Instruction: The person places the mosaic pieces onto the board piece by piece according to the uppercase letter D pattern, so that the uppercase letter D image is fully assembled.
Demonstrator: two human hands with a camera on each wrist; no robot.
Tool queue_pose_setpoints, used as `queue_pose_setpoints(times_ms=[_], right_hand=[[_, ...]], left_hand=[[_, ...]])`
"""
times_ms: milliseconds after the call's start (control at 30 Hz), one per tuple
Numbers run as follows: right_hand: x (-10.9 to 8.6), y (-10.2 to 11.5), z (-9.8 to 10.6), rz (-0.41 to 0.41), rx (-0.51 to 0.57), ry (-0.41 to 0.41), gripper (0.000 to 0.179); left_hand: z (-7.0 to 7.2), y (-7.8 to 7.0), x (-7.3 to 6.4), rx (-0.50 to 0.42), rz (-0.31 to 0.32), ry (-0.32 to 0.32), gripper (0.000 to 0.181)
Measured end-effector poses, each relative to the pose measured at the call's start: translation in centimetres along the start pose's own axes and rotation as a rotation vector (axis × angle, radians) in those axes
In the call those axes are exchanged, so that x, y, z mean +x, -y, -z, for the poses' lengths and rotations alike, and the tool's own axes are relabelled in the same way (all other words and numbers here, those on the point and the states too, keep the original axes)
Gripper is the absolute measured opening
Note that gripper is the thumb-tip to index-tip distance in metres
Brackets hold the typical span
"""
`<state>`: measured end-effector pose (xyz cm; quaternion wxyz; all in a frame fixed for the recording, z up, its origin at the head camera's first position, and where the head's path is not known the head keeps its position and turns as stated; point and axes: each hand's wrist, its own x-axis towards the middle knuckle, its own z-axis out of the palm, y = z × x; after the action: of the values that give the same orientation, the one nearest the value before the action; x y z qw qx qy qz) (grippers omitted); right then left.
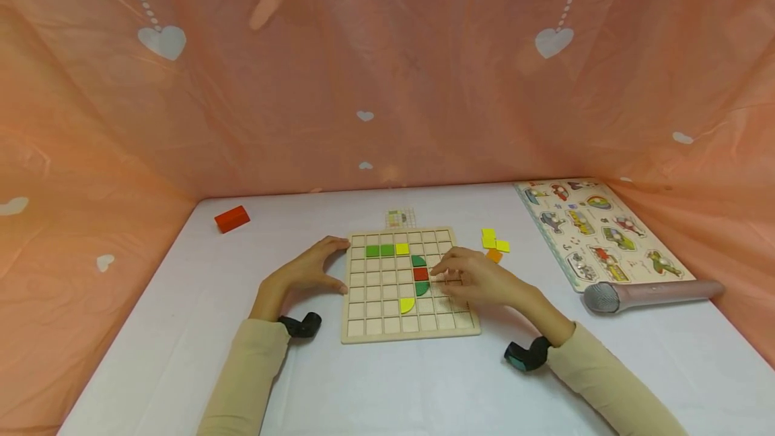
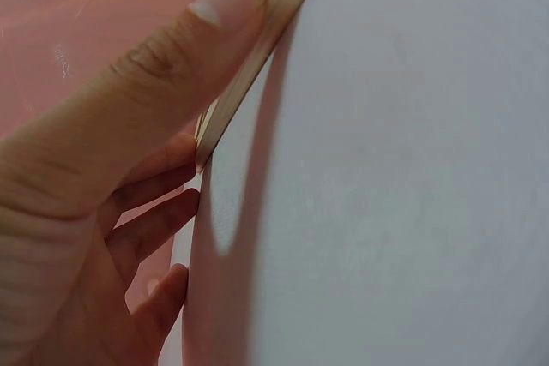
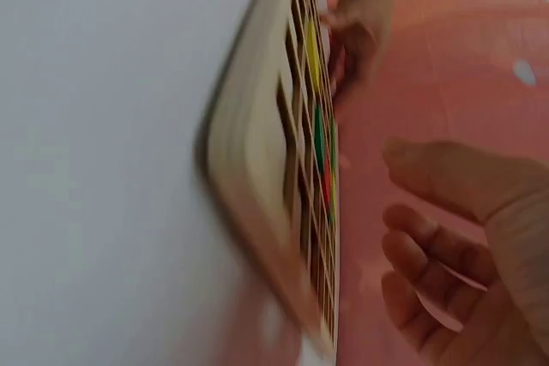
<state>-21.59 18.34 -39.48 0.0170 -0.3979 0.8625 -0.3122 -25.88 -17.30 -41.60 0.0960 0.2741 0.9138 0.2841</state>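
A wooden grid board (image 1: 412, 337) lies flat on the table. My left hand (image 1: 309, 266) rests at its left edge; in the left wrist view the thumb (image 2: 227, 2) touches the wooden side. Over the board's right half hovers my right hand (image 1: 478, 278), fingers loosely bent and holding nothing visible. Near its fingertips, a red square tile (image 1: 420, 274) sits between two dark green rounded tiles, the upper one (image 1: 418, 261) and the lower one (image 1: 422, 288). A light green tile (image 1: 372, 250), another green tile (image 1: 387, 250) and a yellow square (image 1: 402, 248) form a row. Below is a yellow rounded tile (image 1: 407, 305).
Loose yellow tiles (image 1: 488, 242) and an orange tile (image 1: 494, 256) lie right of the board. A small grid-patterned card (image 1: 400, 218) is behind it. A red block (image 1: 232, 219) sits back left; a picture puzzle board (image 1: 569, 247) and a microphone (image 1: 654, 295) lie right.
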Motion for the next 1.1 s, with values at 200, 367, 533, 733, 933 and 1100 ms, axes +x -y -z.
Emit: queue_pose_setpoints(times_ms=[200, 367, 533, 733, 933, 1100], right_hand=[[-3.0, -2.9, 2.3, -0.068, 0.036, -0.026, 0.033], [-5.1, -4.8, 3.4, -0.109, 0.063, -0.060, 0.039], [-6.3, -5.6, 4.0, -0.155, 0.041, -0.033, 0.044], [-6.7, -6.1, 4.1, -0.167, 0.032, 0.015, 0.033], [-6.6, -6.3, 3.9, -0.135, 0.026, 0.006, 0.023], [-6.5, -6.3, 3.7, -0.122, -0.002, -0.014, 0.021]], left_hand=[[0.0, 0.1, 0.0, 0.002, -0.001, -0.001, 0.095], [0.0, 0.1, 0.0, -0.004, -0.001, -0.002, 0.094], [0.0, 0.0, -0.1, -0.002, 0.001, 0.001, 0.094], [0.0, -0.1, 0.0, -0.006, 0.003, 0.002, 0.094], [-0.1, -0.1, 0.0, -0.007, -0.001, -0.002, 0.094], [-0.1, -0.1, 0.0, 0.000, -0.002, -0.003, 0.093]])
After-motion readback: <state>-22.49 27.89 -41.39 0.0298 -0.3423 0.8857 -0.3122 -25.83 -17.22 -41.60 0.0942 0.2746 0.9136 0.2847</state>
